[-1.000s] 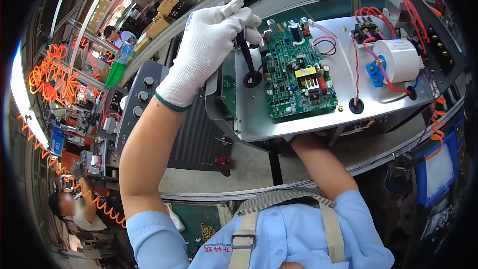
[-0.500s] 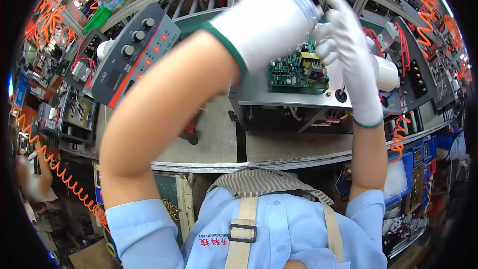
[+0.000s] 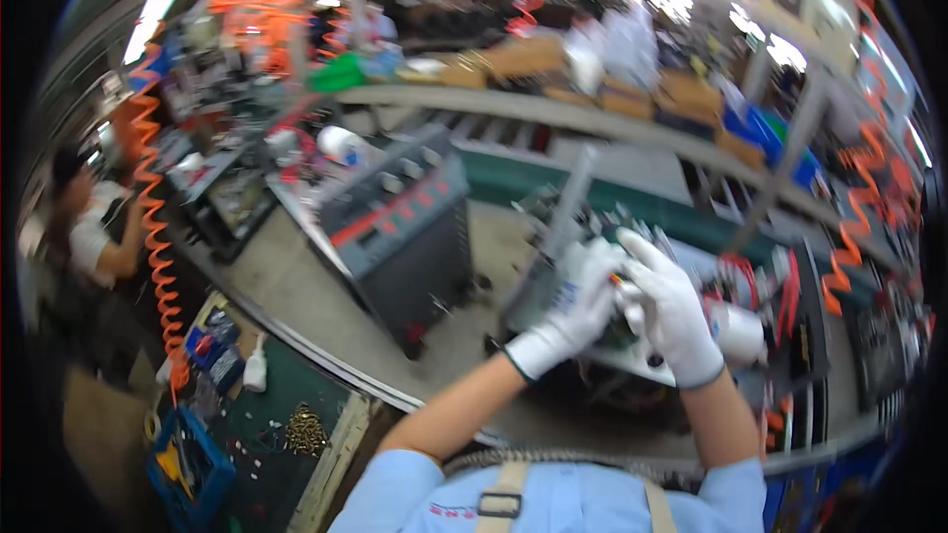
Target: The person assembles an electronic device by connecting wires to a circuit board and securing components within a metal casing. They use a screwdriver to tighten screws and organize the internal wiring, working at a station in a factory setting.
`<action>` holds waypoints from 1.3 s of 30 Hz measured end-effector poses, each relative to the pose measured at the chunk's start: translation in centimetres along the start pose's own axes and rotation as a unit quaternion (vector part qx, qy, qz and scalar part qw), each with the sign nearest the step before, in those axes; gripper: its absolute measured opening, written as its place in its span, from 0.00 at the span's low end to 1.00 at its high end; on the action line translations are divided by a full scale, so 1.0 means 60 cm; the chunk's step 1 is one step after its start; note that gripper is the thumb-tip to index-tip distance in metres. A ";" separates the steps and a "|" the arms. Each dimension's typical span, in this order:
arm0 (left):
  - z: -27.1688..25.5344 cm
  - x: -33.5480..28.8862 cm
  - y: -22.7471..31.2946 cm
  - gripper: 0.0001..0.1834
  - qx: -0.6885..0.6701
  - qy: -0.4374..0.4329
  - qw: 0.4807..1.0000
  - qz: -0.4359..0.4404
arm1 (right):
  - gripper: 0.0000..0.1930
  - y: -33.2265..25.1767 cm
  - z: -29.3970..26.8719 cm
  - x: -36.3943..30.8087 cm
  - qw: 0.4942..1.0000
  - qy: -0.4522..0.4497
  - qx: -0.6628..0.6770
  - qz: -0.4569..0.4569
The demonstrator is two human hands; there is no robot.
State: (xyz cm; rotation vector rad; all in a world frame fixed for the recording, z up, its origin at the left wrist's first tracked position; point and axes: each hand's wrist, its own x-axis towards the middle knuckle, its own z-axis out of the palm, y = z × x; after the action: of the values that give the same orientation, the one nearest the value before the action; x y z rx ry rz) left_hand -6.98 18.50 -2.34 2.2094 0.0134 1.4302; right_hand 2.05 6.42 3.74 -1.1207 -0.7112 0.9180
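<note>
Both my hands wear white gloves and come together above an open machine chassis (image 3: 647, 367) right of centre. My left hand (image 3: 576, 314) is curled with its fingers closed, their tips meeting the right hand's. My right hand (image 3: 671, 304) bends its fingers in toward the left one, thumb and fingers drawn together. A tiny orange-red spot shows between the fingertips; what they grip is too small and blurred to name. A grey upright plate (image 3: 571, 199) rises just beyond my left hand. The circuit board is mostly hidden behind the gloves.
A dark grey machine (image 3: 405, 247) with knobs and an orange-red stripe stands left of my hands. A white cylinder (image 3: 739, 332) sits at the right. Brass parts (image 3: 307, 430) and a blue bin (image 3: 193, 464) lie lower left. Coiled orange hoses (image 3: 156, 227) hang; a person (image 3: 104, 227) is far left.
My view has swung up and left, showing more of the workshop. My left arm, raised across the view before, has come down; its hand now meets the right one lower over the chassis.
</note>
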 end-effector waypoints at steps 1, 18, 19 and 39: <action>-0.006 0.005 -0.010 0.15 -0.039 -0.049 0.994 -0.089 | 0.19 -0.001 0.010 0.011 0.999 -0.022 0.022 -0.021; 0.052 -0.017 -0.080 0.10 -0.213 -0.006 0.969 -0.128 | 0.12 0.032 0.045 0.064 0.988 0.121 0.069 -0.066; 0.043 -0.011 -0.066 0.13 -0.210 -0.005 0.961 -0.181 | 0.13 0.029 0.057 0.068 0.988 0.116 0.046 -0.093; 0.132 -0.021 -0.099 0.08 -0.155 0.055 0.954 -0.249 | 0.18 0.009 0.104 0.013 0.968 0.113 -0.194 -0.111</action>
State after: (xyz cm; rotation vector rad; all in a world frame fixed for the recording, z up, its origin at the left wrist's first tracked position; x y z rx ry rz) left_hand 0.76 20.14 -8.43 1.7096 0.3379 1.1736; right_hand -3.02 9.92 5.08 -1.4302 -0.8287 0.4603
